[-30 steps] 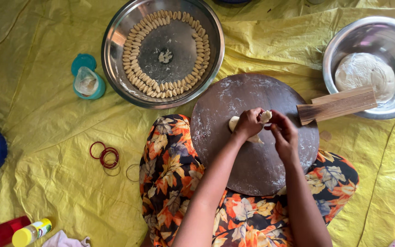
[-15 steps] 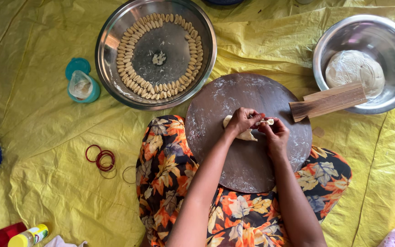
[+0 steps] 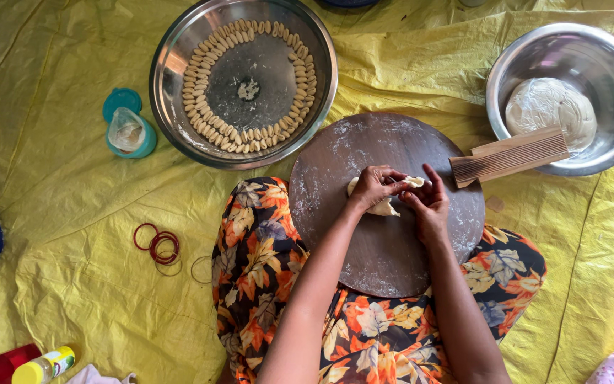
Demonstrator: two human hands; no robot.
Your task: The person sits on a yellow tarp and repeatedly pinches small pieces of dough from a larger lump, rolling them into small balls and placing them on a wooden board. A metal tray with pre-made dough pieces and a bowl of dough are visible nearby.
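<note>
A round dark board [image 3: 385, 242] dusted with flour rests on my lap. Over its upper middle my left hand [image 3: 372, 186] grips a pale lump of dough [image 3: 384, 207]. My right hand [image 3: 428, 201] pinches a small bit of the same dough [image 3: 413, 181] between thumb and fingers. Both hands touch each other over the board. A ridged wooden paddle [image 3: 509, 156] leans from the board's right edge onto a steel bowl.
A large steel tray [image 3: 179, 64] at top centre holds rings of several small shaped dough pieces [image 3: 204, 117]. A steel bowl [image 3: 609, 60] at top right holds a dough ball [image 3: 550, 107]. A teal jar [image 3: 128, 133], red bangles [image 3: 158, 242] and a yellow bottle [image 3: 44, 365] lie on the yellow sheet.
My hands stayed together at the dough, and the small bit now sticks out between my fingertips. The view has shifted a little.
</note>
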